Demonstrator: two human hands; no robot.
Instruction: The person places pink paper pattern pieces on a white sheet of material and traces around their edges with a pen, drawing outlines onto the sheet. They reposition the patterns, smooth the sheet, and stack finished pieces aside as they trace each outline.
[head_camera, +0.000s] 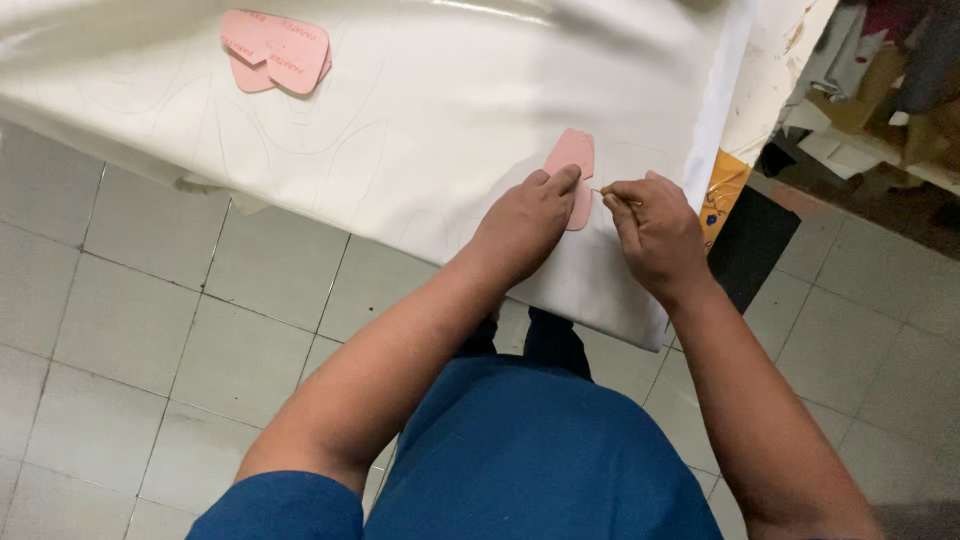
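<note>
A person in blue leans over a worktop (770, 60) draped in a glossy white sheet (420, 130) faintly marked with traced outlines. Near the sheet's front edge, the left hand (525, 225) presses flat on a pink template (573, 160), fingers spread, while the right hand (655, 225) pinches a thin marking stick (612, 194) at the template's side. More pink templates (275, 50) lie at the far edge. Pale floor tiles (150, 330) spread below; clutter (880, 90) fills the right corner.

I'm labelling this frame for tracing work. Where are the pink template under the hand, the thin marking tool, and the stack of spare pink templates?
pink template (572, 152): head view, its upper rounded end.
marking tool (612, 194): head view, its thin shaft.
spare pink templates (275, 50): head view, middle of the stack.
</note>
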